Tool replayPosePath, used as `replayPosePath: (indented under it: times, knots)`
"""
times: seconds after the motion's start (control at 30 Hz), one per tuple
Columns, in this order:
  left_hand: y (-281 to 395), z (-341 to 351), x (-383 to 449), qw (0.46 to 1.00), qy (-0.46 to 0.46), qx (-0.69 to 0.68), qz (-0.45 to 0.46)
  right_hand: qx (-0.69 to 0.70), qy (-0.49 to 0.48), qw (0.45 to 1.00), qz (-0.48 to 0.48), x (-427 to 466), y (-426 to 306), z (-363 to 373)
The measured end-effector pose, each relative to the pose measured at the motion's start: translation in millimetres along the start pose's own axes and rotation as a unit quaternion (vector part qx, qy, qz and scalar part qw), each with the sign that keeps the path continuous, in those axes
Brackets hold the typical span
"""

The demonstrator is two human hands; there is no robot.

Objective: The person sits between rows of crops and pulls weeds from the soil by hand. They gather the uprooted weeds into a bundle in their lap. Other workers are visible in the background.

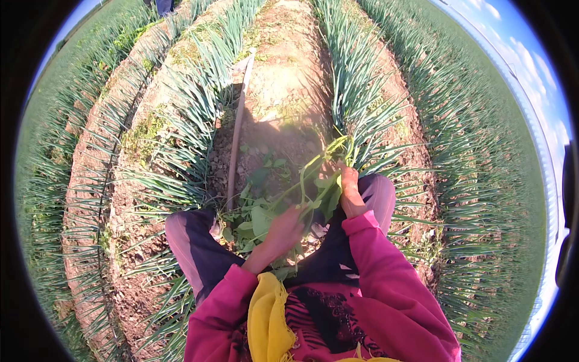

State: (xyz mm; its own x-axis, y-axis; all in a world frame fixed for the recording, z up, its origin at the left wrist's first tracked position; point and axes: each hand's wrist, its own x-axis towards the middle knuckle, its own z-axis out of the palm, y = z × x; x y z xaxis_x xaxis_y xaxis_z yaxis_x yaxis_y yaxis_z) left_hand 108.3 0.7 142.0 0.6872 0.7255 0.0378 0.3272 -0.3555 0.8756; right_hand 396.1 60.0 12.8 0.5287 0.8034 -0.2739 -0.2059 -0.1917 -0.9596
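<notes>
My right hand (350,183) grips a bunch of leafy green vines (332,194) beside my right knee, with pale stems sticking out past the fingers. Slightly blurred, my left hand (282,228) is closed around trailing stems of the same vines, lower and to the left. Broad-leaved pulled greens (246,231) lie between my bent legs, partly under my left hand. A long-handled hoe (237,126) rests on the soil just left of centre, its handle end near my left knee and its head farther up the row.
Rows of green onion plants (194,113) flank the bare soil strip (285,59), with another row (350,86) on the right. A thin dark line (105,181) runs along the left furrow. Part of another person (163,6) shows at the far upper left. A yellow scarf (269,316) hangs over my front.
</notes>
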Motion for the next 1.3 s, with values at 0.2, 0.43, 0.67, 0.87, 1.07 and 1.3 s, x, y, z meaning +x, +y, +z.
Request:
replayPosePath:
  times: [0.2,0.43,0.67,0.87,1.07,1.3]
  knots:
    - [-13.8,11.8,8.0,0.998,-0.019,0.066,-0.002,-0.073,0.1,0.99,-0.072,-24.4,-17.4,0.4]
    - [-10.8,-3.9,-5.5,0.999,-0.003,0.032,-0.025,0.133,0.044,0.99,0.001,-26.5,-18.9,22.9]
    - [-24.2,-5.0,-36.2,0.986,0.025,-0.104,-0.13,-0.02,-0.052,0.994,-0.098,-74.4,-84.8,92.0]
    - [-59.4,7.3,-46.0,0.877,0.118,-0.427,-0.188,-0.158,-0.122,0.979,-0.039,-108.3,-77.5,97.8]
    - [-98.3,7.0,-54.3,0.784,0.156,-0.544,-0.256,-0.285,-0.274,0.916,-0.067,-139.8,-41.1,100.2]
    - [-82.3,2.2,-52.5,0.803,0.141,-0.524,-0.245,-0.314,-0.327,0.887,-0.091,-166.1,-37.0,116.6]
